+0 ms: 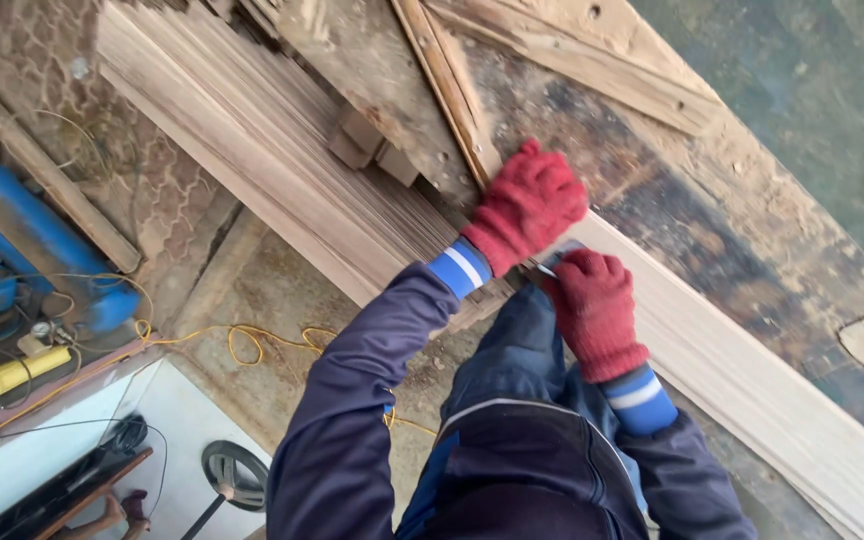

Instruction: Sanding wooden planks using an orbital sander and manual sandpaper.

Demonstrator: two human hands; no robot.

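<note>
Red-gloved left hand (530, 203) and right hand (592, 308) press wooden strips (282, 150)

one head-worn view only. it looked steeply down from above, close over both gloved hands (562, 260) at a long wooden plank (752, 390), workshop floor (282, 290) far below at left.

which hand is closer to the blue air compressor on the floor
Left. The left hand rests on the wooden plank, on the side toward the blue compressor; the right hand sits farther away on the plank.

A worn wooden workbench (752, 215) (scuffed, stained) carries long pale wooden boards (252, 120) laid diagonally.
</note>
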